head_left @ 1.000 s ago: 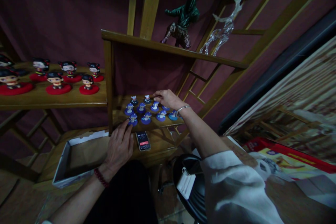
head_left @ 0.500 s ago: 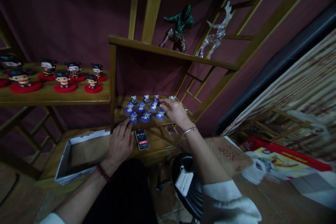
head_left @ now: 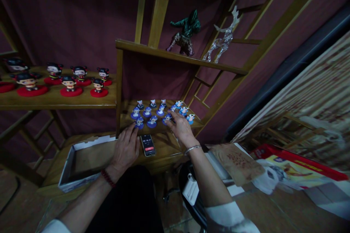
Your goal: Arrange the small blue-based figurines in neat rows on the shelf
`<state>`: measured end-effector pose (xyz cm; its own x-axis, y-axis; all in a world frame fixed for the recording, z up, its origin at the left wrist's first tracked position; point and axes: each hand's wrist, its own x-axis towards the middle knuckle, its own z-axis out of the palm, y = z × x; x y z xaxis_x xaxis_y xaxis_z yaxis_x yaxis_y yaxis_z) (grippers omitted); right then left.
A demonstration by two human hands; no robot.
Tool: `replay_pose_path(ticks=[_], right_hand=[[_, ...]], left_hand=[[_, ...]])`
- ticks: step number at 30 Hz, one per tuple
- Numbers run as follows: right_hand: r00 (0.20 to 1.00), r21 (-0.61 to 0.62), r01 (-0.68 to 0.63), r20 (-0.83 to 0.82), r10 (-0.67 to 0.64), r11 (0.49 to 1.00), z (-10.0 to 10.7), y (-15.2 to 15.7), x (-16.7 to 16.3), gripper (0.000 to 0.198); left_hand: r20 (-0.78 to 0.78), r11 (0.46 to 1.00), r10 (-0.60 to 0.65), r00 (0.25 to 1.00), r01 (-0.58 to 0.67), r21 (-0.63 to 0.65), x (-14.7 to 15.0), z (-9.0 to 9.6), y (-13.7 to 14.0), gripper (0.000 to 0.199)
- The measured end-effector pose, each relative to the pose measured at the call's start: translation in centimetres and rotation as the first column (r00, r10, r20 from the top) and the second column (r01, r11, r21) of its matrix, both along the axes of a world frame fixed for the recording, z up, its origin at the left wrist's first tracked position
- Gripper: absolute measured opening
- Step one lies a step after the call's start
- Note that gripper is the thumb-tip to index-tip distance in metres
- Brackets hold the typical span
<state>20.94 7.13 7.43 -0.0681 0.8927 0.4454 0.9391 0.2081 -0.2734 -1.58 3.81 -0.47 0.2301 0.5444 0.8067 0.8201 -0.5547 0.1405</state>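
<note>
Resting the left hand (head_left: pixel 126 149) palm down at the front of a brown wooden shelf (head_left: pixel 127 118), fingers nearly straight, close together, nothing visibly gripped; just at those fingertips, a small purple-haired figurine on a round purple base (head_left: pixel 139 122), touching or merely beside, cannot tell. Holding the right hand (head_left: pixel 183 129) low, thumb and fingers bent and slightly parted around a white-and-purple figurine on a purple base (head_left: pixel 165 119); cannot tell whether pinched. Between both sets of fingertips, another purple-based figurine (head_left: pixel 152 121). Behind, farther from the fingers, three black-and-white figurines on dark bases (head_left: pixel 152 103); beyond and right of the right fingers, three blue-and-white figurines on light-blue bases (head_left: pixel 183 110). Below and right of the left fingertips, a black smartphone with lit timer (head_left: pixel 147 145); left of the left fingers, an open white cardboard box with brown inside (head_left: pixel 90 158). Well above the right fingers, a dark green hooded figure (head_left: pixel 187 29) and a clear deer figure (head_left: pixel 224 42).
</note>
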Motion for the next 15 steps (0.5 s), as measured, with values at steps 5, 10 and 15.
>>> replay_pose_path(ticks=[5,10,15], right_hand=[[0.996,-0.043,0.092,0.018,-0.092,0.995,-0.5,0.6,-0.6,0.038],[0.987,-0.06,0.156,0.054,-0.152,0.986,-1.2,1.1,-1.0,0.036],[0.978,-0.043,0.192,0.086,-0.188,0.98,-1.4,1.2,-1.3,0.035]], left_hand=[[0.004,1.0,0.014,1.0,-0.014,0.007,0.0,0.2,0.0,0.033],[0.002,1.0,0.013,1.0,-0.013,0.011,0.0,0.1,0.0,0.033],[0.006,1.0,0.011,1.0,-0.011,-0.009,0.0,0.0,0.1,0.034]])
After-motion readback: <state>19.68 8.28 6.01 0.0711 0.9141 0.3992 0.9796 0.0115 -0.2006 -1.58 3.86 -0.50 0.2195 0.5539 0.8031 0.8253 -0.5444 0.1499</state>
